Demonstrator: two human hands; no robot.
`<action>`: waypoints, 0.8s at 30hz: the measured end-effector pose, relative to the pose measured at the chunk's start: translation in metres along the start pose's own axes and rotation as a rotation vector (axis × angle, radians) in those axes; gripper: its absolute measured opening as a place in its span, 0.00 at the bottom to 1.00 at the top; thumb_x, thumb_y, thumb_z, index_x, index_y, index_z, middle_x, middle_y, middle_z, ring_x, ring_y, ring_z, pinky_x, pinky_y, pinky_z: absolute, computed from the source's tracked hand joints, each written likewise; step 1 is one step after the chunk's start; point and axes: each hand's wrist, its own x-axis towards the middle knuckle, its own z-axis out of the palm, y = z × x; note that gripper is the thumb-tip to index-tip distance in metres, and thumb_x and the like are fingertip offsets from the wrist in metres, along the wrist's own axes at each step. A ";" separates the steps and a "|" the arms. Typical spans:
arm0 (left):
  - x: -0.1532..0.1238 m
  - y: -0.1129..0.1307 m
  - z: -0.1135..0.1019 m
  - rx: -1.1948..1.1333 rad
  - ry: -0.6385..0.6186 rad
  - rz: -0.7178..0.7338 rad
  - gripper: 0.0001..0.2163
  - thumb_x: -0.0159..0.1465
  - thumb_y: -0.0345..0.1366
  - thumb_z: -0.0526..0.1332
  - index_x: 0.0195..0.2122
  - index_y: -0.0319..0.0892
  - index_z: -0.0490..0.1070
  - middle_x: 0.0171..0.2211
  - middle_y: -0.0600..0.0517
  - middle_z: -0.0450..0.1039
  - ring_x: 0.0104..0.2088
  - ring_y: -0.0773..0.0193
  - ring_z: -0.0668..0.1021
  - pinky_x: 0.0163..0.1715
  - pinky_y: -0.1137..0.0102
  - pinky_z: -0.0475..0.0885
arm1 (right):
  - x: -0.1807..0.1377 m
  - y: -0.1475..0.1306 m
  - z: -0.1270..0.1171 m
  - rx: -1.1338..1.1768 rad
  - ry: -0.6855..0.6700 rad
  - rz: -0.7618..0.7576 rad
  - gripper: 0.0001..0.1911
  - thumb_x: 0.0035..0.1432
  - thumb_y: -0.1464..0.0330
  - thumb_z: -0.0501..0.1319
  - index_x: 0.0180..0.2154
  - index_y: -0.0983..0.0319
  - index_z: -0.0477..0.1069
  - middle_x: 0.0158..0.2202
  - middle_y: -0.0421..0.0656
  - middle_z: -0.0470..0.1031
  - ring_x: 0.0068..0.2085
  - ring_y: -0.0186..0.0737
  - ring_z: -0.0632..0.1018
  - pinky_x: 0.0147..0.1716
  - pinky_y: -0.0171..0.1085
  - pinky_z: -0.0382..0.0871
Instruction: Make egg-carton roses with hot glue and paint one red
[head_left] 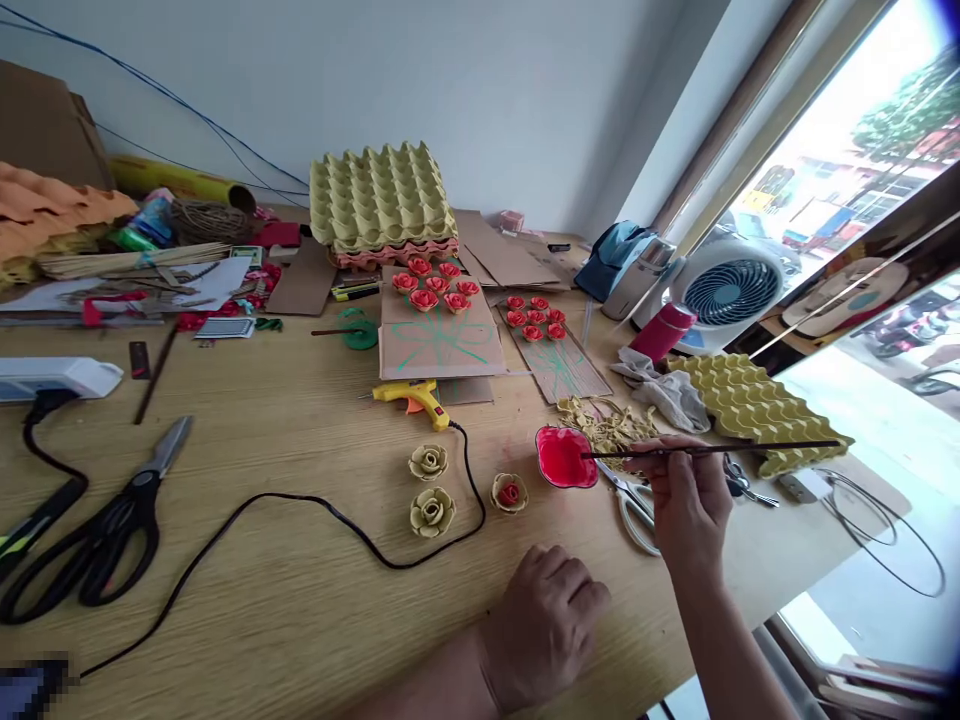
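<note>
My right hand (688, 500) pinches a thin dark paintbrush (750, 447), held nearly level. The brush's tip reaches into a small bowl of red paint (564, 458). My left hand (553, 620) rests on the table in a loose fist, with nothing seen in it. Beyond it sits an egg-carton paper rose with a red-painted centre (509, 493) and pale outer petals. Left of that are two unpainted paper roses, one (428, 462) behind the other (433, 512). Cut carton scraps (611, 428) lie just behind the bowl.
A yellow glue gun (412, 397) and its black cord lie left of the bowl. Red roses (437, 285) sit on cardboard with green drawn stems (442, 345). Scissors (637, 515) lie by my right hand, black-handled scissors (112, 530) at left. Egg trays (382, 195) stand behind.
</note>
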 end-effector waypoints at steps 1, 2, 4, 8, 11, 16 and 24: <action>-0.002 0.001 0.000 -0.021 0.020 -0.019 0.03 0.67 0.31 0.62 0.42 0.43 0.71 0.39 0.50 0.77 0.40 0.57 0.74 0.44 0.61 0.66 | -0.001 0.000 -0.001 -0.008 -0.011 0.004 0.07 0.68 0.61 0.66 0.40 0.57 0.75 0.36 0.44 0.84 0.27 0.43 0.82 0.30 0.44 0.78; -0.003 0.002 0.000 -0.042 0.034 -0.037 0.04 0.67 0.30 0.62 0.42 0.43 0.71 0.39 0.50 0.77 0.40 0.57 0.75 0.45 0.61 0.67 | 0.000 0.000 -0.001 -0.018 -0.021 0.008 0.08 0.68 0.60 0.65 0.41 0.57 0.76 0.36 0.44 0.83 0.28 0.43 0.82 0.31 0.44 0.78; -0.005 0.004 -0.001 -0.074 0.080 -0.065 0.05 0.67 0.28 0.62 0.43 0.43 0.71 0.38 0.50 0.77 0.40 0.57 0.75 0.46 0.60 0.68 | 0.003 -0.002 0.000 -0.040 -0.047 0.009 0.08 0.69 0.61 0.65 0.41 0.58 0.76 0.38 0.44 0.83 0.30 0.43 0.82 0.32 0.43 0.78; -0.006 0.004 -0.013 -0.082 0.242 -0.104 0.08 0.68 0.26 0.59 0.46 0.44 0.70 0.39 0.50 0.77 0.39 0.56 0.75 0.45 0.60 0.69 | 0.017 -0.007 0.004 -0.074 -0.159 -0.031 0.07 0.70 0.61 0.64 0.42 0.57 0.75 0.38 0.43 0.82 0.30 0.40 0.81 0.34 0.40 0.77; -0.004 -0.009 -0.030 0.039 0.358 -0.149 0.12 0.70 0.27 0.58 0.53 0.42 0.68 0.43 0.47 0.77 0.43 0.55 0.76 0.48 0.59 0.69 | 0.029 -0.008 0.005 -0.077 -0.314 -0.071 0.06 0.72 0.62 0.61 0.42 0.56 0.74 0.38 0.42 0.82 0.30 0.39 0.81 0.33 0.38 0.78; -0.002 -0.039 -0.050 0.371 0.310 -0.361 0.27 0.69 0.31 0.64 0.68 0.40 0.59 0.57 0.40 0.74 0.54 0.45 0.74 0.56 0.52 0.67 | 0.038 -0.002 0.004 -0.153 -0.530 -0.179 0.09 0.75 0.65 0.56 0.42 0.57 0.74 0.34 0.40 0.80 0.28 0.36 0.79 0.30 0.35 0.75; 0.005 -0.047 -0.041 0.422 0.186 -0.442 0.38 0.67 0.32 0.65 0.74 0.41 0.49 0.60 0.40 0.75 0.57 0.44 0.74 0.55 0.55 0.67 | 0.030 0.015 -0.003 -0.216 -0.680 -0.213 0.11 0.75 0.71 0.54 0.42 0.57 0.74 0.33 0.40 0.77 0.31 0.36 0.78 0.31 0.34 0.72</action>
